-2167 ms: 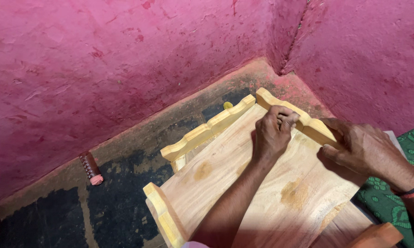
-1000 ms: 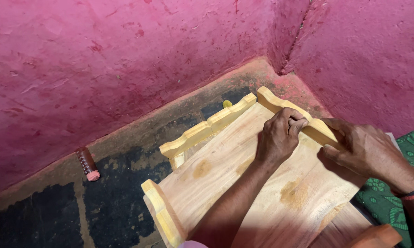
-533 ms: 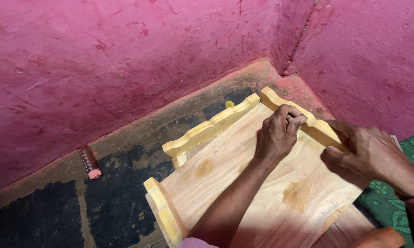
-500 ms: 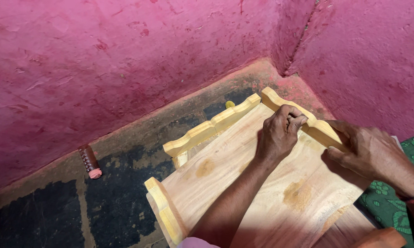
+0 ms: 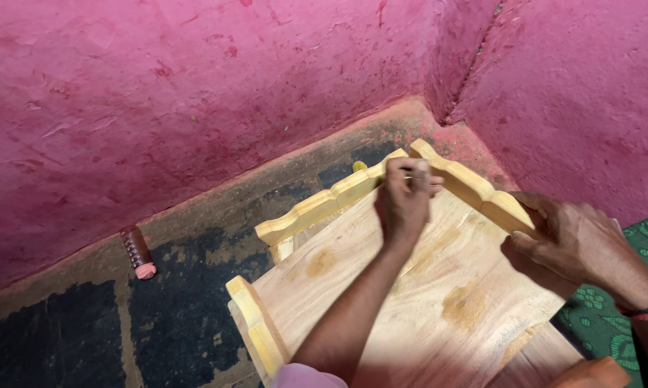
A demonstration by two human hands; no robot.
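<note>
While pressed against the pink corner walls (image 5: pixel 194 86), wooden tray (image 5: pixel 410 287) sits on dark floor (image 5: pixel 173 302). Left hand (image 5: pixel 404 197) fisted, fingers pressed together at scalloped rail (image 5: pixel 475 188); right hand (image 5: pixel 572 241) clamps same rail, fingers wrapped round it. Small brown bottle (image 5: pixel 137 251) lying well apart by wall.

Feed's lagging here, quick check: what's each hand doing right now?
Left hand: fist closed at the corner of the wooden tray, pinching something small; what it is cannot be told.
Right hand: closed on the tray's scalloped rail.

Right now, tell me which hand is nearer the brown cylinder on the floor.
Left. The left hand is at the wooden frame's corner, well right of the brown cylinder; the right hand is farther right.
</note>
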